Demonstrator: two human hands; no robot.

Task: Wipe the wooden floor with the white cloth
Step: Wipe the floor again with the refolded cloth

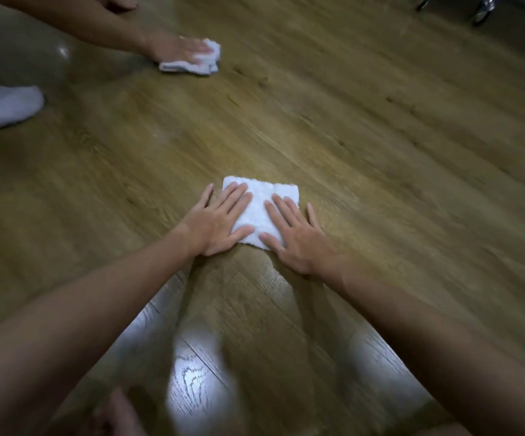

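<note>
While both hands press flat, item: small white folded terry cloth [262, 209] lies on brown wood-grain plank floor [380, 136], centre view. Left hand [220, 220], right hand [295, 234]: fingers straight, spread, gripping nothing. Risks: cloth bunching or slipping under uneven pressure; palms skidding on glossy patch; collision with second person's cloth [192, 59] far left.

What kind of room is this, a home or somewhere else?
Probably an indoor room, perhaps a home; I can't be sure. Glossy wooden floor, a socked foot, and metal furniture legs at the far edge. Two people kneel, wiping it with cloths.
</note>
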